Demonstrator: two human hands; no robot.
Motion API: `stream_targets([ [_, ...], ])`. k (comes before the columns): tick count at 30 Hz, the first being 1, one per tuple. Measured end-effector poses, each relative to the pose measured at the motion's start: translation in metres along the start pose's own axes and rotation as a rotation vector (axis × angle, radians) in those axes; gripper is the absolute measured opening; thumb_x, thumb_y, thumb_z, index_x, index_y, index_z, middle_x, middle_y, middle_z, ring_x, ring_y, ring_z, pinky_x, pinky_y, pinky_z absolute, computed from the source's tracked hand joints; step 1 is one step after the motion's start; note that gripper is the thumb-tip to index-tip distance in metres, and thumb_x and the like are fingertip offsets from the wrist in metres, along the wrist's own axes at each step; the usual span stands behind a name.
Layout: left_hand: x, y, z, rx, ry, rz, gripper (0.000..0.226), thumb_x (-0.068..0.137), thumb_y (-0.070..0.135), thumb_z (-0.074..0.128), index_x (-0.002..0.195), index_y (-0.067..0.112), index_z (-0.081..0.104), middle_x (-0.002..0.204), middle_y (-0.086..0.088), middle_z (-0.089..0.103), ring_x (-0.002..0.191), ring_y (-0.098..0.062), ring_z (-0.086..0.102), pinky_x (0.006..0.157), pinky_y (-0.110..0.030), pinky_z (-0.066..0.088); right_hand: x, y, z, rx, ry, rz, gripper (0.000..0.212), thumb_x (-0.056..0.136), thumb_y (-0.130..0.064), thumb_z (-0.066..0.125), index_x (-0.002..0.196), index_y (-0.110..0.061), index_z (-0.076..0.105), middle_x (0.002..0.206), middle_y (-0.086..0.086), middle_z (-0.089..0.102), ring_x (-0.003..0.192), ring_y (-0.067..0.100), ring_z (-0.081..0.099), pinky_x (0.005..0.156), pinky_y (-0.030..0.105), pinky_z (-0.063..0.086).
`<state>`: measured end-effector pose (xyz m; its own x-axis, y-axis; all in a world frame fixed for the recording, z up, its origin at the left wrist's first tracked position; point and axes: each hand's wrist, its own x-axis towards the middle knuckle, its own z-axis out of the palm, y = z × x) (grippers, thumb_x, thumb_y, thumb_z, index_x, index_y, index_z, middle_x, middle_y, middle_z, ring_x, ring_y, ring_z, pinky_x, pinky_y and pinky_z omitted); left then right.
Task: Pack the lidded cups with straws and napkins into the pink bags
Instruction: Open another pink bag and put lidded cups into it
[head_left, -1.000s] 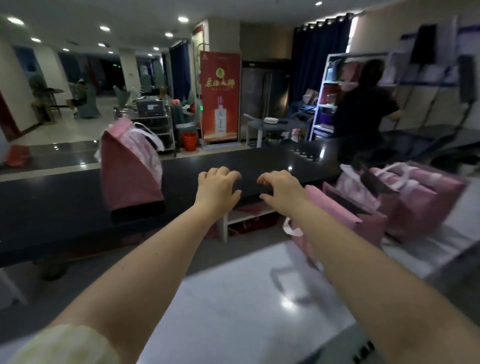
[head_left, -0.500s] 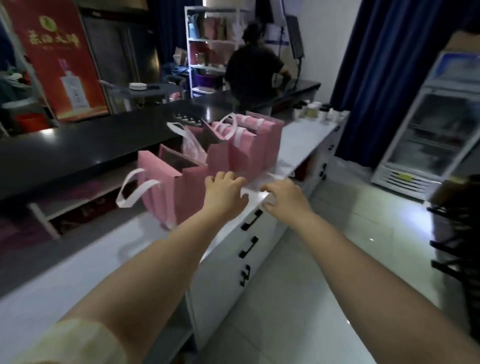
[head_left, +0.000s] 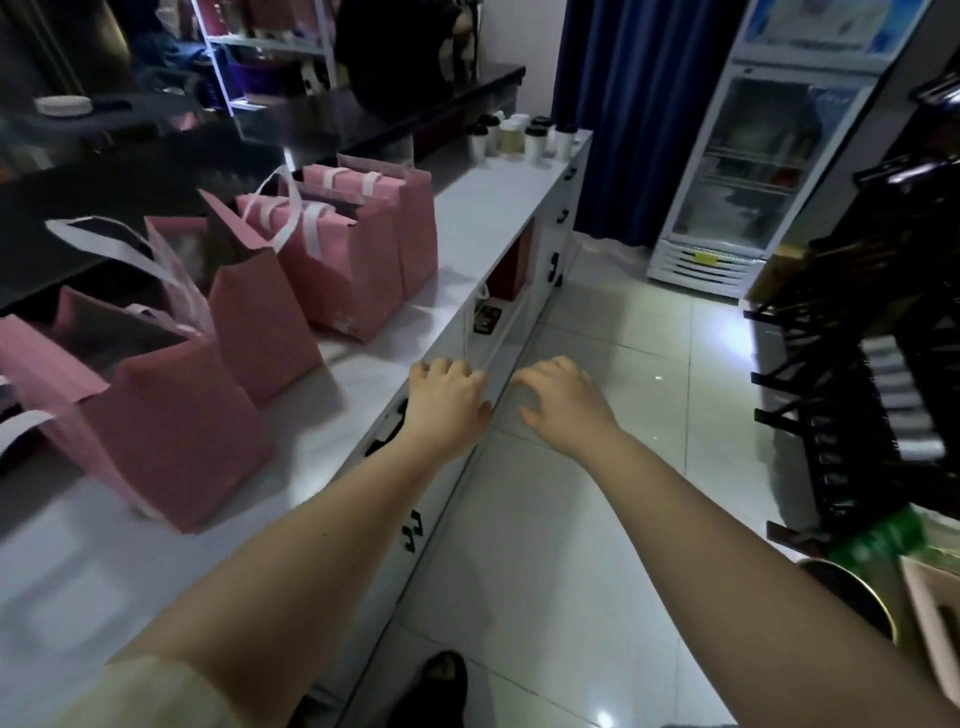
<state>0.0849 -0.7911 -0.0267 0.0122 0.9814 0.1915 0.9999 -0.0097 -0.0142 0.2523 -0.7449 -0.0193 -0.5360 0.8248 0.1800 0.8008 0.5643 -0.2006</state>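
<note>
Several pink bags with white handles stand in a row on the white counter (head_left: 483, 218); the nearest pink bag (head_left: 171, 431) is at the left and the farthest pink bag (head_left: 410, 228) is mid-counter. Several lidded cups (head_left: 524, 140) stand at the counter's far end. My left hand (head_left: 448, 397) hovers over the counter's front edge with loosely curled fingers and holds nothing. My right hand (head_left: 563, 397) hangs beside it over the floor, also empty. No straws or napkins are visible.
A person in dark clothes (head_left: 395, 47) stands behind the black bar counter (head_left: 322, 124). A glass-door fridge (head_left: 753, 171) stands at the back right. A black rack (head_left: 872, 364) lines the right side. Tiled floor runs between counter and rack. My foot (head_left: 441, 680) shows below.
My view has swung right and down, from the black bar to along the white counter and floor. Both hands stay outstretched and empty; the bags now lie to their left.
</note>
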Motion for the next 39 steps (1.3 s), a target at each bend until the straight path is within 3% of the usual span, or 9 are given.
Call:
stream_targets([
  [9, 0.165, -0.028, 0.029, -0.050, 0.069, 0.070, 0.037, 0.089, 0.040, 0.049, 0.122, 0.025, 0.058, 0.115, 0.001, 0.061, 0.115, -0.025, 0.048, 0.096, -0.041, 0.031, 0.146, 0.064, -0.018, -0.083, 0.005, 0.034, 0.038, 0.091, -0.020, 0.056, 0.128, -0.023, 0.055, 0.127, -0.001, 0.054, 0.123, 0.021, 0.037, 0.097, 0.030, 0.028],
  [13, 0.252, -0.059, 0.020, -0.090, 0.156, 0.000, 0.035, 0.087, 0.038, 0.053, 0.118, 0.026, 0.061, 0.113, 0.001, 0.063, 0.113, -0.026, 0.050, 0.093, -0.041, 0.030, 0.215, 0.089, -0.025, -0.074, 0.065, 0.082, 0.036, 0.092, -0.020, 0.055, 0.128, -0.021, 0.055, 0.127, -0.002, 0.054, 0.123, 0.022, 0.037, 0.096, 0.031, 0.029],
  [20, 0.350, -0.105, 0.037, -0.069, 0.167, -0.126, 0.037, 0.089, 0.037, 0.056, 0.124, 0.028, 0.059, 0.118, 0.001, 0.062, 0.113, -0.027, 0.047, 0.090, -0.042, 0.030, 0.317, 0.126, -0.003, 0.021, -0.017, 0.014, 0.040, 0.092, -0.019, 0.056, 0.131, -0.023, 0.053, 0.131, -0.002, 0.052, 0.127, 0.020, 0.034, 0.099, 0.031, 0.029],
  [24, 0.408, -0.127, 0.030, -0.031, 0.250, -0.248, 0.035, 0.087, 0.033, 0.057, 0.121, 0.024, 0.061, 0.116, -0.003, 0.062, 0.111, -0.030, 0.048, 0.089, -0.043, 0.031, 0.402, 0.138, 0.000, 0.060, 0.028, -0.116, 0.037, 0.090, -0.021, 0.058, 0.127, -0.023, 0.056, 0.129, -0.004, 0.055, 0.126, 0.020, 0.036, 0.103, 0.034, 0.031],
  [28, 0.447, -0.156, 0.025, -0.015, 0.312, -0.496, 0.033, 0.088, 0.028, 0.054, 0.119, 0.021, 0.060, 0.120, -0.005, 0.061, 0.113, -0.031, 0.046, 0.090, -0.044, 0.033, 0.478, 0.141, 0.010, 0.058, 0.009, -0.362, 0.035, 0.092, -0.024, 0.056, 0.127, -0.023, 0.056, 0.126, -0.004, 0.056, 0.124, 0.020, 0.038, 0.100, 0.032, 0.032],
  [32, 0.456, -0.177, 0.025, 0.007, 0.353, -0.723, 0.027, 0.087, 0.034, 0.053, 0.108, 0.022, 0.064, 0.112, -0.003, 0.064, 0.108, -0.029, 0.048, 0.087, -0.043, 0.033, 0.540, 0.134, 0.010, 0.122, 0.009, -0.574, 0.032, 0.092, -0.023, 0.058, 0.124, -0.020, 0.060, 0.122, -0.001, 0.060, 0.120, 0.023, 0.043, 0.099, 0.037, 0.037],
  [39, 0.470, -0.206, 0.026, 0.087, 0.359, -0.969, 0.024, 0.088, 0.040, 0.052, 0.102, 0.024, 0.063, 0.107, -0.001, 0.064, 0.108, -0.028, 0.051, 0.088, -0.045, 0.034, 0.637, 0.092, 0.014, 0.254, 0.008, -0.828, 0.031, 0.088, -0.017, 0.057, 0.118, -0.018, 0.064, 0.116, 0.000, 0.063, 0.113, 0.025, 0.047, 0.096, 0.040, 0.040],
])
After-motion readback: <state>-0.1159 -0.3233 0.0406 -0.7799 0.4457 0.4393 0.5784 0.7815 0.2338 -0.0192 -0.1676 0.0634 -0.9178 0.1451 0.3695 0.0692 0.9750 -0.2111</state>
